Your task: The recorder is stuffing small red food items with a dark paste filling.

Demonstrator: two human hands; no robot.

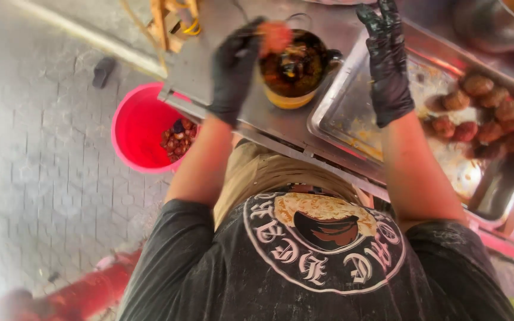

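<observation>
Both my hands wear black gloves. My left hand (233,68) is closed on a reddish-brown lump of food (275,35), blurred, held over a dark pot (295,65) with a yellow base that is filled with dark liquid. My right hand (388,59) hovers with fingers apart and nothing in it, above the near left end of a large steel tray (346,113). Several brown fried balls (489,113) lie at the tray's right end.
A red bucket (135,128) with scraps inside stands on the paved floor left of the steel counter (269,119). A wooden item with yellow cord (174,18) sits at the counter's far corner. Another metal vessel (495,21) is at top right.
</observation>
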